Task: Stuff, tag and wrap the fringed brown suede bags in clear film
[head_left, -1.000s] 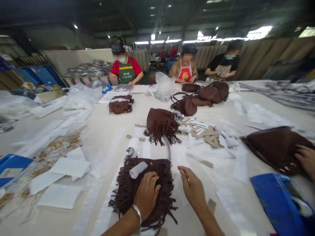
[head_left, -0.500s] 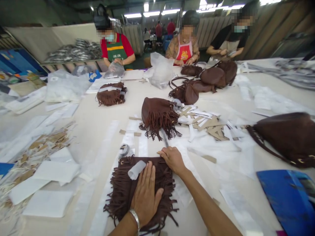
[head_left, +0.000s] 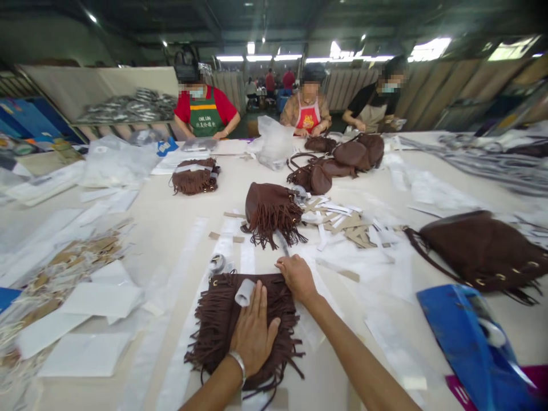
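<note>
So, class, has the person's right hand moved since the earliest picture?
Yes: the right hand has moved forward and to the left, closer to the fringed bag lying farther ahead.

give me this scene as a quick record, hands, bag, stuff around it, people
left hand: flat, palm down on the fringed bag
right hand: curled by the bag's upper right corner, at the near end of a grey strip; its grip is hidden
on bag: white roll, by the left fingertips
beyond bag: second fringed bag, beside a heap of paper and card strips
far right: dark brown bag, beyond a blue packet
people: three across the table, plus more in the background
</note>
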{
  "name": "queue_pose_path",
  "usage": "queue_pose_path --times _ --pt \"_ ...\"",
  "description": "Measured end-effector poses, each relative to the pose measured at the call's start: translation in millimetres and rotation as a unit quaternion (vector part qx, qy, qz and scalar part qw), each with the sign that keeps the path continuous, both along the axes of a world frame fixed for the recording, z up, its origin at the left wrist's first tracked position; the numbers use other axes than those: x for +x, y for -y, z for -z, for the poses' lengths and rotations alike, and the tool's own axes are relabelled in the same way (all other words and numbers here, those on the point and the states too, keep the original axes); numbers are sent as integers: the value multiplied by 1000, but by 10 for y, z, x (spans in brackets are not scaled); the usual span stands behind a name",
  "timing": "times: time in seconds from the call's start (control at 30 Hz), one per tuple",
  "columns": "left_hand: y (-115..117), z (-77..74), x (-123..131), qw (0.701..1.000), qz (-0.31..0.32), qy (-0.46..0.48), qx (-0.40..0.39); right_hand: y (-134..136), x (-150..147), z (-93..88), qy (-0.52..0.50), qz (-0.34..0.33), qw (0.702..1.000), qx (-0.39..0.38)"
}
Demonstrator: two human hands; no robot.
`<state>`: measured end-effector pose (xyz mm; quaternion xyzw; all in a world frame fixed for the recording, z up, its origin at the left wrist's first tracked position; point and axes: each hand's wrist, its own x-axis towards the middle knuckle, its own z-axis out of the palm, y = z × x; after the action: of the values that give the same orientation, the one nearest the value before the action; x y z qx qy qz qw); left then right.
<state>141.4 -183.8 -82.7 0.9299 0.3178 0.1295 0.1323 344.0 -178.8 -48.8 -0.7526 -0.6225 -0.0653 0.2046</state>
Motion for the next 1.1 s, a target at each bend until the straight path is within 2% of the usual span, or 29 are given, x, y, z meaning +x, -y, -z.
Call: queue_pose_path --times 0.1,0.17,0.23,0.33,0.43,0.5,0.6,0.7,0.8,0.87,0.97,1.1 --pt "-16 17 -22 1000 7 12 -12 349 -371 -169 -40 17 999 21" --pt "-40 37 -41 999 18 25 -25 638 -646 -171 -63 4 998 11" --pt "-64 58 -57 998 25 47 -32 935 -827 -95 -44 -32 998 -18" --pt "-76 79 -71 997 23 74 -28 1309 -843 33 21 -37 998 -48" --pt "-61 107 -66 996 10 83 -13 1475 -771 11 56 35 997 -44" --pt "-51 131 -55 996 5 88 -1 1455 -840 -55 55 51 997 -23" --pt "-55 149 -42 996 5 93 7 1327 -1095 -32 39 3 999 2" --pt "-70 108 -59 997 5 76 10 1257 -1242 219 48 -48 998 20" --pt "-60 17 -149 997 10 72 23 1305 -1126 480 64 -78 995 18" --pt "-35 -24 -250 997 24 68 42 1341 -991 508 64 -101 993 0" --pt "-12 12 -393 994 37 46 97 1269 -902 265 38 -103 993 -45" --pt "-91 178 -428 970 53 79 223 796 -1102 -206 16 -17 999 -33"
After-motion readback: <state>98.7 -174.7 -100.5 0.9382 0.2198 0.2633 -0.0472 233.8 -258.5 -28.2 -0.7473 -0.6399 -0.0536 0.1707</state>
